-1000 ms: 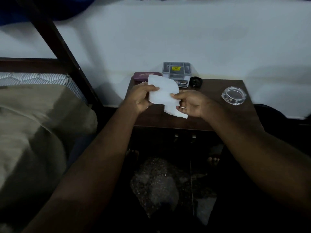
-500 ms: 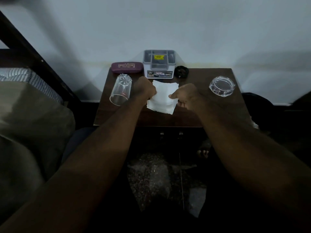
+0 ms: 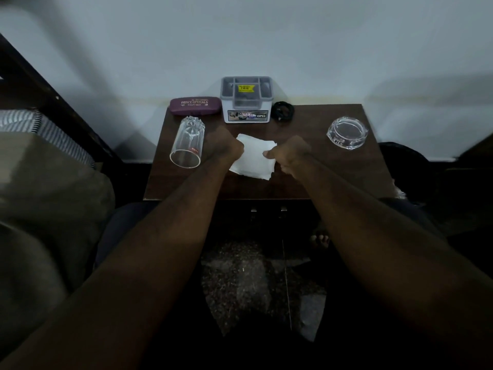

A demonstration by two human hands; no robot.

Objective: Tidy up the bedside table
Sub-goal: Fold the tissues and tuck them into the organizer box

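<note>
A white folded tissue [image 3: 253, 158] lies over the middle of the dark wooden bedside table [image 3: 328, 172]. My left hand [image 3: 222, 145] grips its left edge and my right hand [image 3: 289, 156] pinches its right edge with thumb on top. A clear drinking glass [image 3: 186, 145] lies on its side just left of my left hand. At the table's back stand a maroon spectacle case [image 3: 196, 105], a grey and white organiser box [image 3: 246, 100] and a black coiled item [image 3: 282, 110]. A clear glass ashtray [image 3: 346, 133] sits at the right.
A bed with a striped mattress [image 3: 40, 129] and an olive blanket [image 3: 48, 209] lies to the left, behind a dark frame post [image 3: 53, 97]. The white wall [image 3: 240, 36] backs the table. Speckled floor [image 3: 248, 284] and my toes [image 3: 320, 240] show below.
The tissue has come down from in front of the wall to the table top, held by both hands. The view has tilted down, bringing the tipped glass into sight.
</note>
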